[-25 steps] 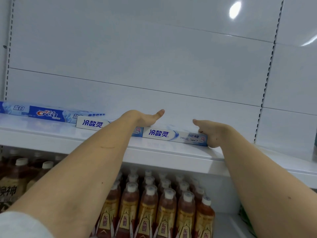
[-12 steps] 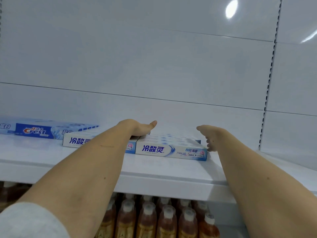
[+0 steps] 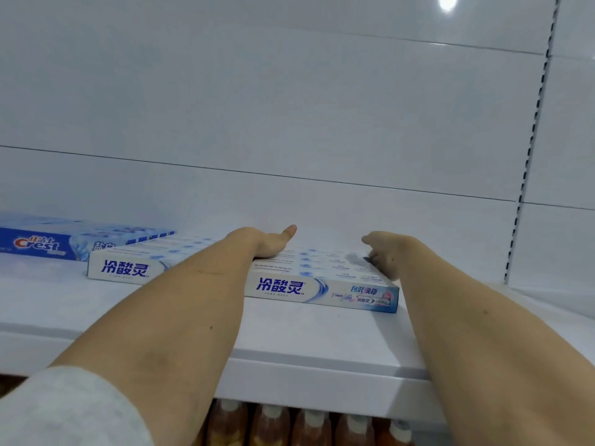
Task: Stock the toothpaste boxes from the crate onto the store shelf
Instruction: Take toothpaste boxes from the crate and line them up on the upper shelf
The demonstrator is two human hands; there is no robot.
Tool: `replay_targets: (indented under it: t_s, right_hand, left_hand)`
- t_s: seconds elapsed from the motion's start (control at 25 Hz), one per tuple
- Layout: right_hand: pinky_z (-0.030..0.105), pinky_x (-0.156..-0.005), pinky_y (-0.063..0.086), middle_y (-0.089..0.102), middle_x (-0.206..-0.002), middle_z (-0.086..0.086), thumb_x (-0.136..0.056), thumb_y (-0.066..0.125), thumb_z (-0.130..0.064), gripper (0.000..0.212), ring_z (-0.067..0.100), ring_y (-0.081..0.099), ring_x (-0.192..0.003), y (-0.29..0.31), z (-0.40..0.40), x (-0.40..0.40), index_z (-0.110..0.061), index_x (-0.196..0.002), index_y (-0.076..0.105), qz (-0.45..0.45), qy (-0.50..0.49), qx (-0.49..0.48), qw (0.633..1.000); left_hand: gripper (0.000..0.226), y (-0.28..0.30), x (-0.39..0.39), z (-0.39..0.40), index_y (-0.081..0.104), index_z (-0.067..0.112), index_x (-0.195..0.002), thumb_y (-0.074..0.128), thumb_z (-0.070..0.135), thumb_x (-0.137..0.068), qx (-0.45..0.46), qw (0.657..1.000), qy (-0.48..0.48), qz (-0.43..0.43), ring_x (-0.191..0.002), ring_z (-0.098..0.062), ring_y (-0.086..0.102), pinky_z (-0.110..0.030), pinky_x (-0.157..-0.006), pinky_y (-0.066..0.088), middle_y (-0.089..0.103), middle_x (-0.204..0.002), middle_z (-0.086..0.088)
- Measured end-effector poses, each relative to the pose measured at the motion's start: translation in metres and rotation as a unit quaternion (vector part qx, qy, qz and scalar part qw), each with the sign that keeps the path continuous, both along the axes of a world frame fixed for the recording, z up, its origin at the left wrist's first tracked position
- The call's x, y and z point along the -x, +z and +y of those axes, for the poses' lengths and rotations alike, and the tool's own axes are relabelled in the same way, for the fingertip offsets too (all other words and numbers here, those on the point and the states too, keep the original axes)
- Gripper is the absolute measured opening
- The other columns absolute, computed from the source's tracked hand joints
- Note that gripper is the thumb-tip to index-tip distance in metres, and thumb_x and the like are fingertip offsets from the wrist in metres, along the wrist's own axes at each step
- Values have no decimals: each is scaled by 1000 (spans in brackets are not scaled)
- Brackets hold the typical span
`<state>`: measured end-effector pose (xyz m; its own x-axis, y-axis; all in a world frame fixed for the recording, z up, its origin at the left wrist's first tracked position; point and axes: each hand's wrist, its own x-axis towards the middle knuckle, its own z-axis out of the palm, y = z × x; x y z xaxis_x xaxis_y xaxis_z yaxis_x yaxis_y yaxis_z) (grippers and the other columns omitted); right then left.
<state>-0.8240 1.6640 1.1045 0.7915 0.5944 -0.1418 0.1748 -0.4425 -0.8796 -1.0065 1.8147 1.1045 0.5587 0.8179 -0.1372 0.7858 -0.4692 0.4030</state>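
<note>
Bright, even overhead light w/ glare spot top right; soft focus, wide-angle bend.

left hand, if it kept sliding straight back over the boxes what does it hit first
Probably the white back panel. The left hand lies flat on the white toothpaste boxes, and nothing shows beyond it, though depth is unclear.

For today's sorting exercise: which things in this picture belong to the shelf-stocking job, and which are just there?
Part of the job:
white toothpaste boxes
Crest boxes
shelf
left hand, flat on the boxes
right hand, at their right end

Just there:
bottles on the shelf below
</note>
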Motion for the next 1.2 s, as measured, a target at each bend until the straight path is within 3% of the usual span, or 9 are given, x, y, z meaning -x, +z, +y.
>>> replay_targets:
  t_s: [0.08,0.2,0.24,0.32,0.44,0.64,0.88,1.04,1.2]
  right_hand:
    - [40,-99,46,58,-129,21,-101,34,-43,63,31,57,-120,-1,5,-5,9,-136,37,71,50,-20,996]
    - [40,-83,51,56,-126,21,-102,31,-49,75,30,58,-114,-2,10,-4,10,-146,19,92,99,-17,991]
    - [42,-89,50,53,-130,21,-100,32,-53,79,32,59,-114,-2,12,-4,7,-148,17,94,111,-10,989]
    - [45,-103,44,40,-148,18,-95,34,-60,84,34,56,-121,-5,17,-9,-1,-152,14,44,115,29,992]
    - [44,-102,45,38,-152,14,-99,30,-56,71,35,56,-122,-4,17,-1,-10,-152,21,0,111,44,993]
    - [39,-119,20,20,-160,15,-107,22,-34,56,31,22,-147,10,13,27,0,-152,21,-268,86,81,956]
    - [45,-110,35,41,-149,15,-101,35,-41,56,33,41,-135,23,17,92,-7,-145,38,-421,161,-89,888]
    - [46,-104,39,50,-138,12,-100,33,-44,50,31,47,-126,5,-1,154,-14,-135,51,-382,190,-223,876]
    - [29,-99,39,58,-126,6,-103,36,-36,37,20,53,-118,-21,-44,228,-17,-124,60,-349,179,-336,856]
  left_hand:
    - [106,1,1,-4,18,15,-156,7,88,-79,-4,1000,6,8,-141,-35,33,-48,-118,22,33,-155,-16]
    - [103,2,1,-6,20,14,-155,8,85,-82,-14,1000,-2,24,-140,-34,35,-46,-117,23,34,-154,-17]
    - [104,2,0,-6,21,14,-155,9,86,-81,-17,999,-3,28,-139,-34,37,-45,-116,25,37,-153,-16]
    - [105,2,-1,-6,23,15,-155,11,87,-80,-18,999,5,32,-138,-33,38,-45,-116,25,38,-152,-15]
    - [100,-3,0,-2,15,22,-157,8,86,-81,-22,999,-8,28,-145,-32,27,-47,-119,20,23,-160,-11]
    - [72,1,5,-4,2,20,-157,6,62,-99,-139,983,-90,-74,-152,-22,5,-43,-122,0,2,-165,-4]
    - [51,6,33,-23,-5,32,-156,2,34,-105,-271,962,-35,-33,-151,-29,1,-53,-120,4,7,-164,-10]
    - [51,2,70,-64,12,22,-155,8,24,-104,-301,950,-56,-58,-150,-31,9,-57,-118,10,24,-159,-12]
    - [48,-3,141,-115,25,16,-152,15,16,-105,-343,922,-77,-165,-149,-29,14,-54,-119,11,28,-159,-7]
